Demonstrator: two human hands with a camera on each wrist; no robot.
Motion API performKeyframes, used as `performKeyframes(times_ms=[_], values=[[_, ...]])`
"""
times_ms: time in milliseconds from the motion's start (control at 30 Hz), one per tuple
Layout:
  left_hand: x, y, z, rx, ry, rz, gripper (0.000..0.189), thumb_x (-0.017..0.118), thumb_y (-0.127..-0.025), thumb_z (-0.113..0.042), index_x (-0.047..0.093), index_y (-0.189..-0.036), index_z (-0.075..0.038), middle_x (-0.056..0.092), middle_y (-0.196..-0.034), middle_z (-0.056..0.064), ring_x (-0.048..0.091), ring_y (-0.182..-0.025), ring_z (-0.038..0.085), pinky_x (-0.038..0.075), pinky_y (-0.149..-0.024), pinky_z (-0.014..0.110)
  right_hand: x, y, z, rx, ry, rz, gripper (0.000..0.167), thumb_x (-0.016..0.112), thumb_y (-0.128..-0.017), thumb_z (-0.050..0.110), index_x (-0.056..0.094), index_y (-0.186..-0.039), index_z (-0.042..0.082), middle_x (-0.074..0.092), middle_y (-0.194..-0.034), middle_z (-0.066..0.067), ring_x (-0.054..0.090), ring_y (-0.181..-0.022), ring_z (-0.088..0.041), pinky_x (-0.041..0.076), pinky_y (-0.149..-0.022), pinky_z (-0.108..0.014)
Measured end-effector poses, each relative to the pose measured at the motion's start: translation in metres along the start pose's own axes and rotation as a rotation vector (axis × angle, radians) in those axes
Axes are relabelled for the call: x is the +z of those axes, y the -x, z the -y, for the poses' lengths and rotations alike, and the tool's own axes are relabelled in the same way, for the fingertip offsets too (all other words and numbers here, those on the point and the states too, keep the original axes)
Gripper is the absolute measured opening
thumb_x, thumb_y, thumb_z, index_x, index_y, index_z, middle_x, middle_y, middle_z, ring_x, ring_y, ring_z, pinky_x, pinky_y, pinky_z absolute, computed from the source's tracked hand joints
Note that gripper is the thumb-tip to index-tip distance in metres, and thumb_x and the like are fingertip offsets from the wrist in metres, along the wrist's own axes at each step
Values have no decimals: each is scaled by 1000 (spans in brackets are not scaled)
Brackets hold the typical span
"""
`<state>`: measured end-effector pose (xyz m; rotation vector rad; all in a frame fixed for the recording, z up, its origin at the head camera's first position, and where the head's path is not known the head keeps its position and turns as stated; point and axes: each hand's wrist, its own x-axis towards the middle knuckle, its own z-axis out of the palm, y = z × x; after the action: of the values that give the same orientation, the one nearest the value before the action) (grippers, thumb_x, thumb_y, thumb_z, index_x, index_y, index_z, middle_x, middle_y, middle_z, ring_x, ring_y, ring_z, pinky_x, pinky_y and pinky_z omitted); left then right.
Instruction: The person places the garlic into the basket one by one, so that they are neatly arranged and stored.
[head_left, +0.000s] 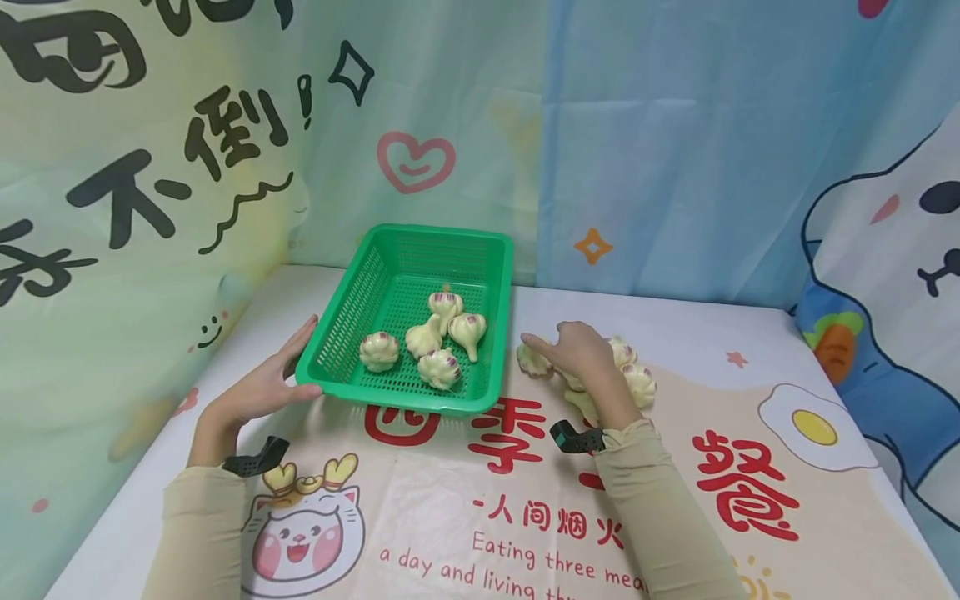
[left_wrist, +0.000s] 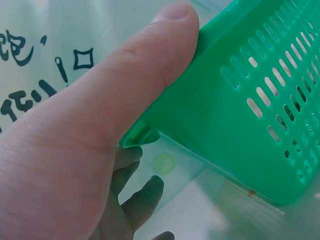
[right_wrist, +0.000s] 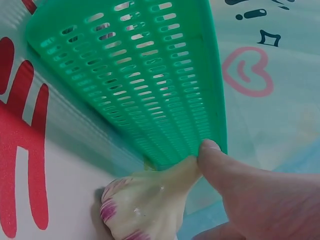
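Observation:
A green plastic basket [head_left: 405,398] with slotted walls holds several pale garlic bulbs [head_left: 378,352] streaked with purple. My left hand [head_left: 258,387] grips its near left corner. In the left wrist view the thumb [left_wrist: 150,55] lies along the rim, and fingers [left_wrist: 145,200] show below the rim. My right hand [head_left: 585,354] reaches over a group of garlic bulbs [head_left: 639,385] to the right of the basket. One garlic bulb [right_wrist: 145,205] lies beside the basket; the right thumb [right_wrist: 220,162] is at its neck. Most of the right fingers are hidden.
The table is covered by a printed cloth [head_left: 420,517] with red lettering and a fried-egg picture [head_left: 816,427]. Hanging curtains [head_left: 675,150] stand close behind the table and at its left. Each wrist wears a black camera mount [head_left: 258,458].

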<state>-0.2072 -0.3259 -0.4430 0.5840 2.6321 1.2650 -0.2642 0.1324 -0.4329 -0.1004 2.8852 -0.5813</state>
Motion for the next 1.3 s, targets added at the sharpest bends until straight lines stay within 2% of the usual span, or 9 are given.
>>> performKeyframes(times_ms=[100, 200, 400, 500, 667, 800, 900, 1100, 1300], values=[[0, 0, -1, 4, 4, 2, 102, 74, -81, -25, 3, -154, -20, -6, -161, -3, -6, -148, 30, 11, -107, 71, 0, -1, 2, 4, 1, 24, 80, 46, -85, 69, 58, -118, -3, 66, -102, -17, 62, -92, -29, 50, -67, -37], [0, 1, -2, 3, 6, 2, 102, 74, -81, -25, 3, -154, -20, -6, -161, -5, -6, -148, 29, 11, -107, 71, 1, 0, 5, 8, 3, 60, 75, 50, -83, 69, 59, -106, -1, 62, -85, -12, 58, -79, -25, 46, -62, -33], [0, 0, -1, 1, 2, 2, 101, 74, -81, -25, 3, -154, -23, -6, -161, -8, -6, -148, 29, 11, -107, 71, 2, 3, 9, -30, 3, 73, 72, 56, -80, 66, 60, -108, 0, 63, -96, -13, 56, -77, -25, 43, -61, -32], [0, 0, -1, 1, -7, -3, 101, 74, -81, -24, 4, -154, -21, -5, -161, -4, -6, -148, 29, 10, -107, 71, 4, 5, 10, -51, -9, 65, 65, 60, -78, 64, 62, -101, 2, 64, -95, -12, 55, -76, -25, 44, -64, -34], [0, 1, -3, -1, -11, -5, 102, 74, -81, -23, 3, -154, -17, -6, -162, 1, -6, -148, 30, 10, -107, 71, 10, 6, 13, -90, 37, 43, 55, 66, -75, 61, 61, -85, 8, 63, -84, -8, 56, -77, -25, 46, -80, -44], [0, 1, -3, -3, -14, -2, 102, 74, -82, -24, 3, -154, -17, -6, -162, 1, -6, -148, 31, 11, -107, 71, 13, 4, 14, -113, 54, 18, 53, 69, -73, 58, 62, -89, 9, 65, -85, -7, 60, -85, -27, 39, -97, -53], [0, 1, -4, -3, -13, 0, 102, 74, -82, -24, 3, -154, -17, -6, -161, -2, -6, -148, 31, 12, -107, 70, 15, 3, 14, -126, 48, 9, 51, 71, -73, 56, 63, -92, 10, 66, -86, -6, 61, -89, -27, 31, -105, -58], [0, 0, -4, 1, -9, 4, 101, 74, -82, -24, 3, -154, -20, -6, -161, -3, -6, -148, 30, 13, -107, 70, 17, 5, 14, -150, 49, -25, 47, 73, -72, 54, 63, -88, 11, 65, -81, -4, 62, -87, -26, 29, -105, -62], [0, 0, -3, -3, -10, 6, 102, 73, -82, -23, 2, -154, -17, -6, -162, 3, -5, -148, 31, 14, -107, 70, 17, 6, 14, -175, 42, -65, 45, 75, -71, 53, 64, -89, 13, 63, -79, -3, 61, -85, -25, 31, -105, -60]])
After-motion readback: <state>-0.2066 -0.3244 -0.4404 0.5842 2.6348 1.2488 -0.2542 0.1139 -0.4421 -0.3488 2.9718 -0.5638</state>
